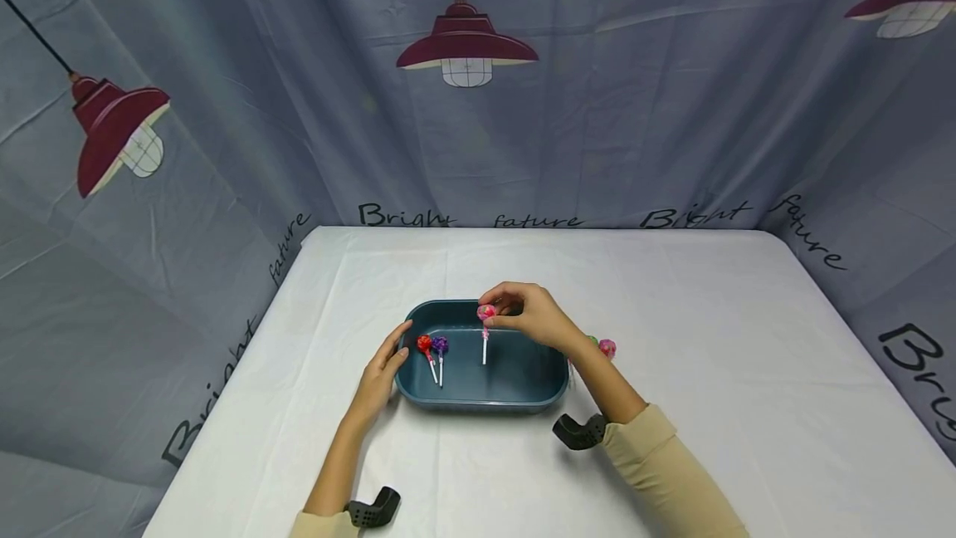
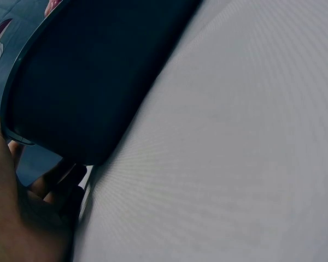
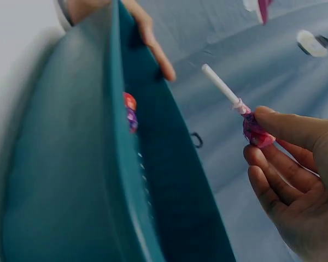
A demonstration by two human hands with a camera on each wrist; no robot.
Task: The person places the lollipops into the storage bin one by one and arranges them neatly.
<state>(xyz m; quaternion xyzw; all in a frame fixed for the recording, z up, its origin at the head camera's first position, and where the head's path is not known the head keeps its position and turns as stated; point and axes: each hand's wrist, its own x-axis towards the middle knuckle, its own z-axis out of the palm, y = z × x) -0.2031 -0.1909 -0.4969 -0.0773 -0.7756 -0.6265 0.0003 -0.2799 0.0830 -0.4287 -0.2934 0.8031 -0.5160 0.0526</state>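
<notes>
A dark teal tray point(image 1: 493, 407) with rounded corners stands on the white-covered table. My left hand point(image 1: 379, 376) holds its left end, thumb and a fingertip at the rim; the left wrist view has other fingers point(image 2: 57, 177) against the end wall. Over the tray, my right hand point(image 1: 534, 315) pinches a pink-wrapped lollipop point(image 3: 257, 131) by its candy head, thumb against fingers. In the head view its white stick points down. Inside the tray, toward the left, lie a red lollipop point(image 1: 424, 344) and a purple lollipop point(image 1: 440, 345), sticks toward me.
Beyond the tray's right side, partly hidden by my right forearm, are a pink lollipop point(image 1: 607, 348) and a bit of green wrapper point(image 1: 593, 339). A white cloth point(image 1: 709, 314) covers the table. A grey printed curtain point(image 1: 597, 123) hangs behind and at both sides.
</notes>
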